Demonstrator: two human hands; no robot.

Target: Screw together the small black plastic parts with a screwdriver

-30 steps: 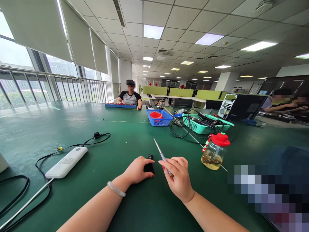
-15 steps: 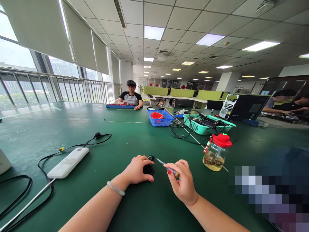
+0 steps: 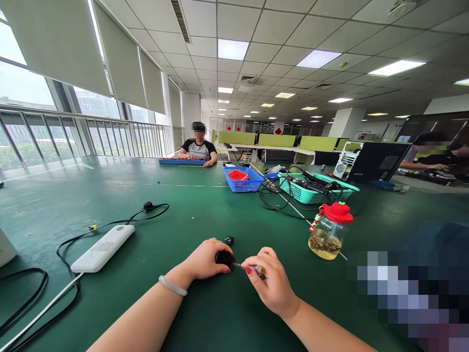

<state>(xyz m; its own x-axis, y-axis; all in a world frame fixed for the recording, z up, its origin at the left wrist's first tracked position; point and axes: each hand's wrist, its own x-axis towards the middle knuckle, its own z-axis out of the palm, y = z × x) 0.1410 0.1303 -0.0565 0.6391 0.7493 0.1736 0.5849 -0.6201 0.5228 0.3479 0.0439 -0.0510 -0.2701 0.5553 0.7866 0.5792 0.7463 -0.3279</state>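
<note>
My left hand (image 3: pixel 205 259) is closed around a small black part (image 3: pixel 224 257) on the green table, thumb on the near side and fingers on the far side. What kind of part it is I cannot make out. Between the fingers of my right hand (image 3: pixel 273 281) is a screwdriver (image 3: pixel 256 269) with a clear handle. Its tip points left and meets the right side of the black part, or comes very near it. Just beyond my left fingers lies another small black piece (image 3: pixel 229 240), apart from both hands.
A jar with a red lid (image 3: pixel 326 237) stands to the right. Further back are a blue basket (image 3: pixel 234 187) and a green basket (image 3: pixel 311 196) with tangled cables. At left lies a white power strip (image 3: pixel 104 248) with black cords. A person (image 3: pixel 200 149) sits across the table (image 3: pixel 176 200).
The screwdriver has come down toward me, its tip now at the black part's side. My left hand has shifted slightly left, leaving the small black piece beyond it in fuller view.
</note>
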